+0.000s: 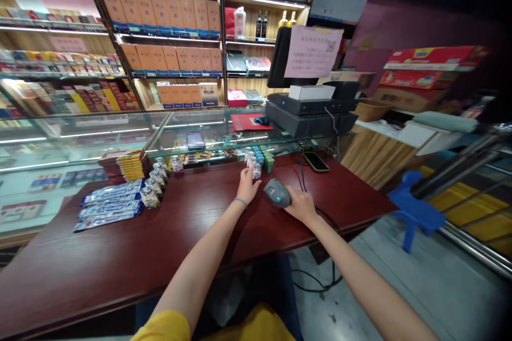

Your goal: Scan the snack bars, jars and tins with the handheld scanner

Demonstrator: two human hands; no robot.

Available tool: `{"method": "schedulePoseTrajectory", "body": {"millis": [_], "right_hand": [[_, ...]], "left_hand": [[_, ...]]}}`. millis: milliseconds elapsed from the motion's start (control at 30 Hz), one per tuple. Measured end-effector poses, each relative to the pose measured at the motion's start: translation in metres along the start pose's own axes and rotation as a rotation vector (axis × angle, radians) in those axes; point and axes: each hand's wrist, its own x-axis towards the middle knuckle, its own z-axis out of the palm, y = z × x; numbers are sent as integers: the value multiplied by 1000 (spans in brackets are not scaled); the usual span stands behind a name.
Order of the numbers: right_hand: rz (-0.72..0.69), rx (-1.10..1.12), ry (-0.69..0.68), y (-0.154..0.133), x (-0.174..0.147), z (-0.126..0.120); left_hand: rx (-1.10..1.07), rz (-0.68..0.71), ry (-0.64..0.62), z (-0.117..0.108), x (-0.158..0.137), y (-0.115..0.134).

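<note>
My right hand (302,205) is wrapped around the handle of a grey barcode scanner (277,193), which shows a small blue light and is held above the dark red table. To its left, my left hand (248,187) reaches forward with its fingers stretched out and thumb apart. Its fingertips are at a small bottle (256,171) with a pale cap, at the front of a short row; whether they press on it I cannot tell. Right beside that row stand small green packs (267,161).
On the left are small jars (152,192), blue-and-white sachets (110,205) and stacked yellow-and-brown packs (130,165). A phone (316,161) lies back right, near the scanner's cable. Behind are a glass counter (192,122) and a monitor (280,58). A blue stool (416,205) stands right.
</note>
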Motion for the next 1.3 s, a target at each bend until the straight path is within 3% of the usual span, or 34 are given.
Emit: {"method": "schedulePoseTrajectory", "body": {"millis": [233, 433, 533, 667, 800, 967, 1100, 1300], "right_hand": [[22, -43, -4, 9, -7, -4], [-4, -46, -8, 4, -5, -6], [-9, -42, -12, -1, -1, -3], [-31, -16, -23, -16, 13, 9], [-69, 21, -31, -40, 35, 30], [-141, 68, -50, -77, 66, 61], [-193, 98, -63, -106, 90, 82], [-232, 122, -61, -129, 108, 99]], "left_hand": [[112, -52, 59, 16, 8, 6], [17, -99, 184, 3, 8, 10], [-119, -105, 232, -23, 5, 7], [-292, -161, 153, -78, -3, -4], [-447, -251, 85, -137, -18, -20], [-488, -358, 140, -192, -39, -39], [-471, -349, 179, -215, -46, -56], [-317, -351, 319, -222, -49, -78]]}}
